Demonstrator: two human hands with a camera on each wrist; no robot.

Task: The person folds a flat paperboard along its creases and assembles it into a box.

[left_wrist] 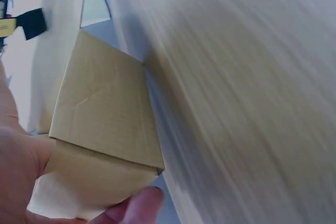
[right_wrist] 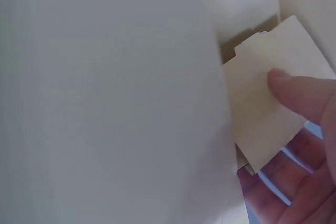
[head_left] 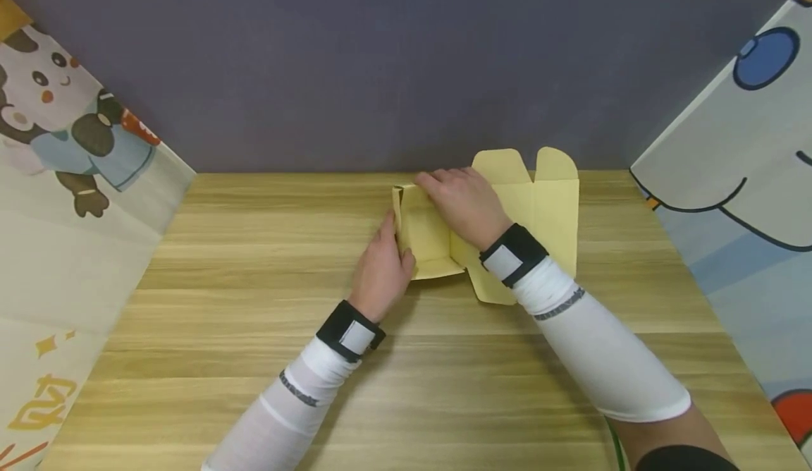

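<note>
Clamps the left end of a half-folded cardboard box (head_left: 425, 231) in the left grip (head_left: 382, 271), near the back of the worktop (head_left: 266, 259); pinches its far side in the right grip (head_left: 468, 204). Spreads out farther right as an open lid (head_left: 556, 224) with loose flaps (head_left: 557, 165). Seems at the wall-shaping step; next, probably calls for squaring the corners, then tucking the flaps.

The carton (head_left: 552, 224) is plain pale yellow in the head view and tan in the left wrist view, while the wooden tabletop (head_left: 254, 280) is yellow-brown with darker streaked grain. The sleeves (head_left: 596, 344) are white with a grey band, the wrist straps (head_left: 528, 249) black with a white patch. The back wall (head_left: 393, 69) is plain slate purple-grey; the cartoon animal (head_left: 95, 136) wears pale blue.
</note>
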